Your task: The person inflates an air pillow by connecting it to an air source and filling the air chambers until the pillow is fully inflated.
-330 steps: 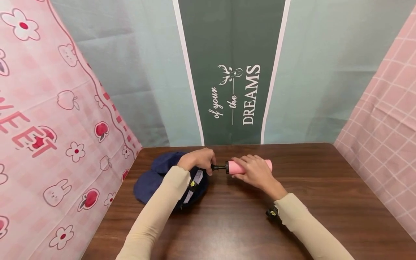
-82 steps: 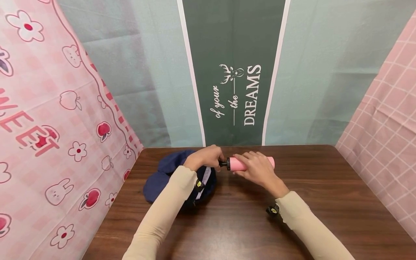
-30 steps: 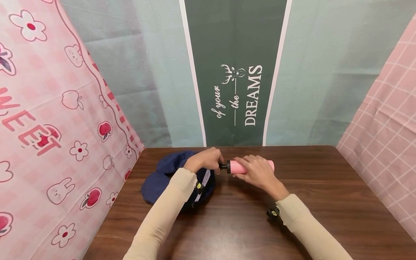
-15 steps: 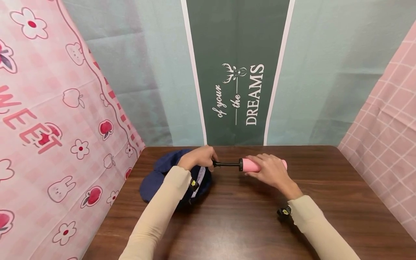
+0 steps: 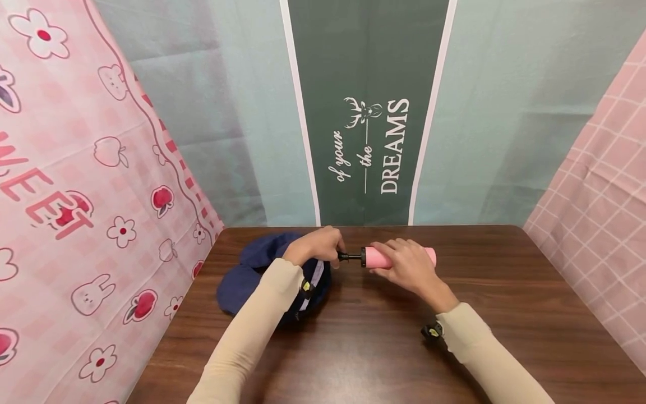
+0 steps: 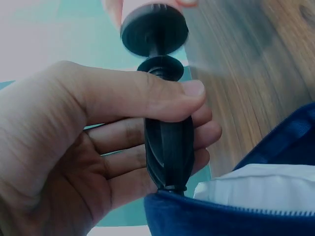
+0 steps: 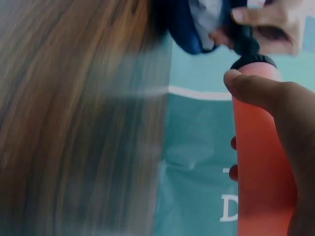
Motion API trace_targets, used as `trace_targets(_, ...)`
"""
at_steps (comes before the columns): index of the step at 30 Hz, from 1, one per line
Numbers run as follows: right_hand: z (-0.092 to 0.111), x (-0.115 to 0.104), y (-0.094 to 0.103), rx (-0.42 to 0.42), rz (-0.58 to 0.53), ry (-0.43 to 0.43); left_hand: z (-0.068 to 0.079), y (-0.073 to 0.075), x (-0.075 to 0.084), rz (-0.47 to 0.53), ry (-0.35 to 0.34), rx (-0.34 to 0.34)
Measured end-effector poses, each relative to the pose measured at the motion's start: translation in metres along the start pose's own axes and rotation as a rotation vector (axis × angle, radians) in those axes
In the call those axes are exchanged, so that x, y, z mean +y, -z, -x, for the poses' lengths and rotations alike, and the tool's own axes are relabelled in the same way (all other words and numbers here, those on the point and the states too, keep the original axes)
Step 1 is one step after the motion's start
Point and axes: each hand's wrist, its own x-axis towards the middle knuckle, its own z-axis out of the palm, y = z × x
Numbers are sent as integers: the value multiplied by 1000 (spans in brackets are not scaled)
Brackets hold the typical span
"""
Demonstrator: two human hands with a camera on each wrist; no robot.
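A hand pump with a pink barrel [image 5: 374, 257] and a black end lies across between both hands. My left hand [image 5: 318, 246] grips its ribbed black handle [image 6: 170, 147], thumb over the front and fingers behind. My right hand [image 5: 410, 264] wraps round the pink barrel, its thumb close to the black collar [image 7: 253, 60]. A short stretch of black rod [image 5: 355, 257] shows between handle and collar. The handle's tip meets the edge of a navy neck pillow [image 5: 239, 289], partly under my left forearm. White lining [image 6: 261, 182] shows through the pillow's unzipped opening.
Everything is over a brown wooden table [image 5: 363, 348]. A green-and-teal printed cloth [image 5: 368, 56] hangs behind its far edge. Pink patterned cloths stand at the left [image 5: 121, 168] and right [image 5: 600, 185] sides.
The rod was nearly hidden one second ago, then drawn far out half a second ago. Now my right hand has brought the barrel back left, so less rod shows.
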Motion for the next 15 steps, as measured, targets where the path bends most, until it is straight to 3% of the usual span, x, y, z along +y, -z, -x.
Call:
trace_targets(7,-9,-13,-7,10,16,26,-3,-2,5,-2,-31,-5)
trace_targets(15,-9,-12,-9,-3,23,24,-3,-3,-1,18,-26,-14)
